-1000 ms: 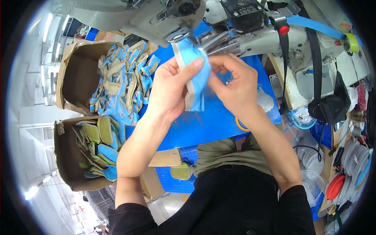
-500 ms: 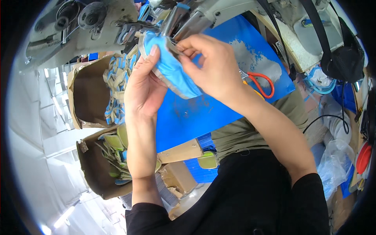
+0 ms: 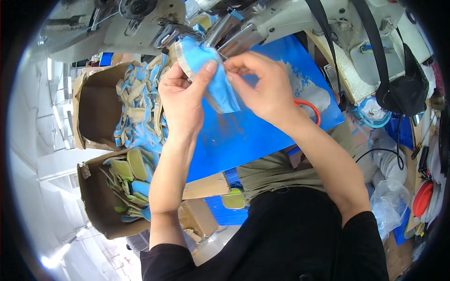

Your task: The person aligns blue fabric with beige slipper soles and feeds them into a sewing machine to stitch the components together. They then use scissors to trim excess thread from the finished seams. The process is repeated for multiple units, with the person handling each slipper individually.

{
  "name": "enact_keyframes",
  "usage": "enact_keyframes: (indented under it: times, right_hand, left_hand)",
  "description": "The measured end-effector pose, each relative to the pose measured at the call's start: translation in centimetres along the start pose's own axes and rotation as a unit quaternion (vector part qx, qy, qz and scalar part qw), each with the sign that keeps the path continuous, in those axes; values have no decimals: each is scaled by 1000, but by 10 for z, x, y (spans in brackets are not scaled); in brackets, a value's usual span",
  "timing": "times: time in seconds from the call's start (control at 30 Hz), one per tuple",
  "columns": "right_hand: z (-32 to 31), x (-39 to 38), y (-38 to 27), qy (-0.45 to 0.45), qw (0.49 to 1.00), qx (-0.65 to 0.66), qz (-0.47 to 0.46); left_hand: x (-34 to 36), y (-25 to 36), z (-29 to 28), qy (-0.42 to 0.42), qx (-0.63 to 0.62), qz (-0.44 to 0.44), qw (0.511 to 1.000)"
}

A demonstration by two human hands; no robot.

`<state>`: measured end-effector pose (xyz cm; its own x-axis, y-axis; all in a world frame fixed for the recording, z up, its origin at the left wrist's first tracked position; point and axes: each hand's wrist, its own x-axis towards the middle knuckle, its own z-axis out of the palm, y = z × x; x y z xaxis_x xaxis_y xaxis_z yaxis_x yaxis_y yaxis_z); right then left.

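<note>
"By the sewing machine (image 3: 281, 24), what's being held?"

"One blue cloth (image 3: 221, 89), pinched by left hand (image 3: 185, 100); grip of right hand (image 3: 265, 86) at its edge can't be told. Two boxes (image 3: 98, 107) seen left; room's left along near edge of tabletop (image 3: 234, 145)."

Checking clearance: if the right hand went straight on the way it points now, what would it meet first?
Likely the blue fabric piece held by the left hand; the right hand points leftward at its edge. Contact or slight gap: can't tell.
</note>
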<state>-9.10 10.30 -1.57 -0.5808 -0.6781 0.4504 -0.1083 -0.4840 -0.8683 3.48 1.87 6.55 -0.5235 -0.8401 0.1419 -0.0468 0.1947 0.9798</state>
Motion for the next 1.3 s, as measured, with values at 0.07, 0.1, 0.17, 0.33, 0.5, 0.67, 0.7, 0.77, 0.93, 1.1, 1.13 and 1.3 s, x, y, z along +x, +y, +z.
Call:
enact_keyframes:
  times: [0.07, 0.1, 0.17, 0.33, 0.5, 0.67, 0.7, 0.77, 0.93, 1.1, 1.13, 1.3]
  right_hand:
    - [-1, 0, 0, -5, 1000, 0, -13]
    - [-1, 0, 2, -8, 1000, -3, -18]
    - [-2, 0, 6, -12, 999, -9, -28]
    - [4, -15, 15, 28, 999, -24, -24]
    - [16, -18, 21, 25, 999, 24, 20]
    - [7, -17, 18, -5, 1000, -10, -3]
    - [8, -17, 18, 4, 1000, -8, -6]
    - [10, -17, 17, 21, 1000, -3, -13]
    - [17, -13, 14, 32, 998, 54, 20]
    - [16, -12, 19, 20, 998, 44, 27]
    - [14, -11, 20, 18, 999, 36, 28]
    - [14, -11, 25, 4, 999, 33, 30]
  left_hand:
    - [0, -2, 0, 5, 30, 21, 999]
    - [0, -4, 0, 6, 45, 30, 999]
    - [2, -6, -2, 2, 53, 34, 998]
    - [3, -7, -5, -11, 32, 22, 999]
    - [8, -6, -10, -46, -4, -8, 999]
    - [4, -5, -11, -50, -10, -24, 998]
    - [4, -5, -11, -52, -6, -22, 998]
    - [1, -6, -9, -43, -1, -14, 999]
    - [-1, -7, -6, -26, -19, -8, 999]
    - [3, -4, 3, -29, -30, -15, 999]
    - [3, -4, 5, -20, -33, -9, 999]
    - [1, 1, 5, -14, -14, -28, 999]
